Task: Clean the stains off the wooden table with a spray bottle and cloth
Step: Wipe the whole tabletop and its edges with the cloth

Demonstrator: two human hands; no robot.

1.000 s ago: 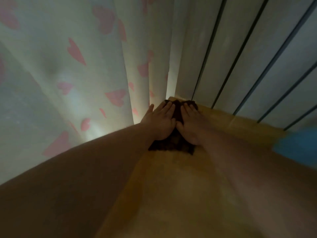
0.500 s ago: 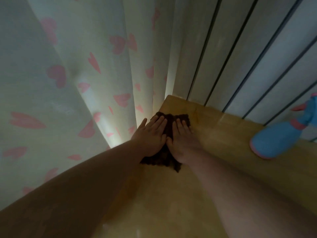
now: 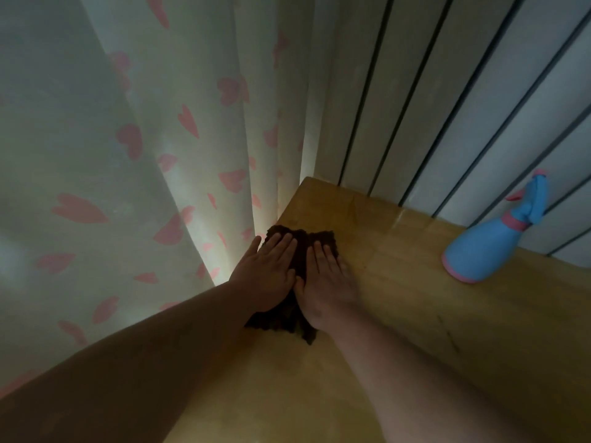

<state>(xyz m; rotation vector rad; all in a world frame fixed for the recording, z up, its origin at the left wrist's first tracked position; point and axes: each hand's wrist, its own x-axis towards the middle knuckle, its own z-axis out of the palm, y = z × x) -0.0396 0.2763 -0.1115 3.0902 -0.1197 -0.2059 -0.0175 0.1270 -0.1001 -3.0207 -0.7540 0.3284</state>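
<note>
While they are pressing down side by side, the left grip (image 3: 268, 273) and right grip (image 3: 329, 282) are lying released, fingers straight, on a dark, nubby, crumpled cloth (image 3: 301, 249) directly beneath them on the smooth wooden counter (image 3: 415, 298). A rounded blue plastic spray bottle (image 3: 479, 247), trimmed in pink, is standing well apart, beyond the right grip.

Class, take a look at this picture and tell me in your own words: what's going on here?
A person is wiping a light wooden table. The left hand and the right hand press flat, side by side, on a dark brown cloth near the table's far left corner, beside a white curtain with pink hearts. A blue plastic spray bottle with pink trim stands untouched on the table to the right, against the panelled wall.
</note>
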